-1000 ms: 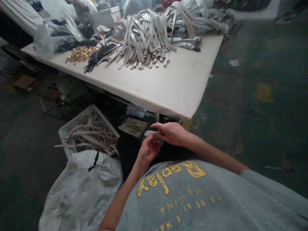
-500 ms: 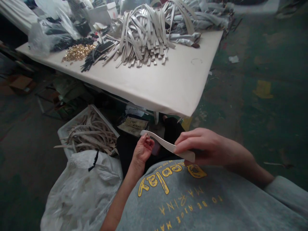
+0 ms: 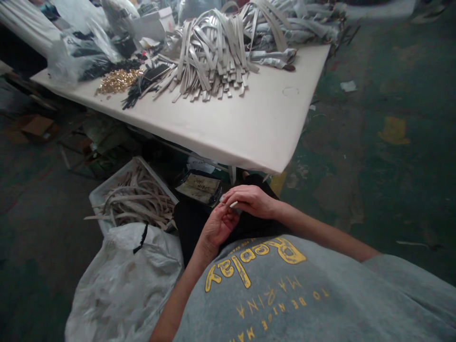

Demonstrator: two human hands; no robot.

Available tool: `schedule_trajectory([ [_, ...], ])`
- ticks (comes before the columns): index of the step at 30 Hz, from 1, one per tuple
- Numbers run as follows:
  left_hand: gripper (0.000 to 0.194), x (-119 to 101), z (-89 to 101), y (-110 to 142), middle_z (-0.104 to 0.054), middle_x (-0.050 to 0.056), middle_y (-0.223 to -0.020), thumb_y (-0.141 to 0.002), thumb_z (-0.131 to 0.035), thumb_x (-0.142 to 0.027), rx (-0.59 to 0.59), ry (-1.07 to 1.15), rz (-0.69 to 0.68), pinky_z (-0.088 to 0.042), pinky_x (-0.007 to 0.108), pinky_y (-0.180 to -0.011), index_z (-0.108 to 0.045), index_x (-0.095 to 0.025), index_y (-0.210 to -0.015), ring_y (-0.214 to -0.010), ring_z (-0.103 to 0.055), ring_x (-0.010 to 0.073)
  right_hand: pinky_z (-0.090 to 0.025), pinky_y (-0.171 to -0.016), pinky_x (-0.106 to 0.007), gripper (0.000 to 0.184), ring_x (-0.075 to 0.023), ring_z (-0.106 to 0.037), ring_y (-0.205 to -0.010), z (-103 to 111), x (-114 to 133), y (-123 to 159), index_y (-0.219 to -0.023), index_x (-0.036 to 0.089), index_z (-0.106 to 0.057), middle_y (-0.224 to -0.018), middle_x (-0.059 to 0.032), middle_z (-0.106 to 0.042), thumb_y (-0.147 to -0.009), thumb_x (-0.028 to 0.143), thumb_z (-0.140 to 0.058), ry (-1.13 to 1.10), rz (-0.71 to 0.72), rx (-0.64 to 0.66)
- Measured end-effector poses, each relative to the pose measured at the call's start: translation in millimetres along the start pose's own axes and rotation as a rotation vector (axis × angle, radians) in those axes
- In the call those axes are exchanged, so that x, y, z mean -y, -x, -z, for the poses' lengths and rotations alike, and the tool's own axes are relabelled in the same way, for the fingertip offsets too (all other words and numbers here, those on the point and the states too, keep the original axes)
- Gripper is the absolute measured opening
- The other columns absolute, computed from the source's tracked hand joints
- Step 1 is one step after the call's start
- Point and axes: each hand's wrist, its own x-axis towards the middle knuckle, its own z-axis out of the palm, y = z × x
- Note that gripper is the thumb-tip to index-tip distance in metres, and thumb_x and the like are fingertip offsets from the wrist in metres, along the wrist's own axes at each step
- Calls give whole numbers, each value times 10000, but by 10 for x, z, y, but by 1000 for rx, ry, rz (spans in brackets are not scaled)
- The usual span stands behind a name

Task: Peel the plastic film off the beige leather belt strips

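Seated worker, grey shirt (image 3: 302,294) with yellow lettering, both hands together low over the lap, just off the near corner of a pale-topped table (image 3: 249,133). Left hand (image 3: 221,227) palm up, fingers curled and pinched on a short pale strap (image 3: 234,204); right hand (image 3: 252,199) comes over it from the other side, fingers closed on the same strap. Most of the strap hidden by the fingers; only small pale bits show between the hands. Beyond the hands, partly below the table edge, a marked card (image 3: 197,186), dark-edged, writing too small to read. To the left of the lap, a white tub (image 3: 158,180) full of loose beige strips (image 3: 133,199), one end poking out over the side. Against it, nearer the worker, a bulging white sack (image 3: 121,285) with a black strip (image 3: 140,239) on top. On the table: large heap of silvery-grey straps (image 3: 213,52), ends fanned toward the worker; left of it dark strips (image 3: 142,85), then a pile of gold pieces (image 3: 119,80), then clear plastic bags (image 3: 67,61).
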Motion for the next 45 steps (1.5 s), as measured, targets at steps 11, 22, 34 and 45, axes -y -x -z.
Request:
schedule_trajectory([
  [11,401,-772,101,-382,-726,120,-905,-1016,-365,-385,-225,237,-230,-567,292,-786,-648,-101,-1013,-834,-708,173,-507,-698,-235,357,-141,-679,-735,422,423,441,-947,158,-687,-827,-62,-735,-1012,409,-441,-326,-402,347],
  [22,230,-1428,202,-294,-657,-26,-736,-895,-645,-338,-221,-29,-903,-464,192,-604,-653,-227,-1096,-584,-586,74,-510,-713,-294,449,-184,-634,-774,174,47,540,-912,150,-714,-832,-61,-700,-961,533,-486,-385,-612,365],
  [34,370,-305,230,13,-678,31,-770,-876,-629,-510,73,-800,-473,-470,277,-745,-702,-157,-958,-713,-596,146,-434,-1065,-439,393,-265,-513,-1308,282,2,-803,-1008,193,-754,-1347,-97,-626,-913,535,-586,-654,-213,53],
  [45,315,-193,-56,-27,-693,116,-990,-942,-476,-467,184,-1037,-808,-512,428,-879,-681,-232,-987,-931,-648,271,-288,-1169,-562,300,-295,-617,-1200,147,285,-728,-983,267,-777,-1051,-53,-770,-933,477,-569,-303,-144,4],
])
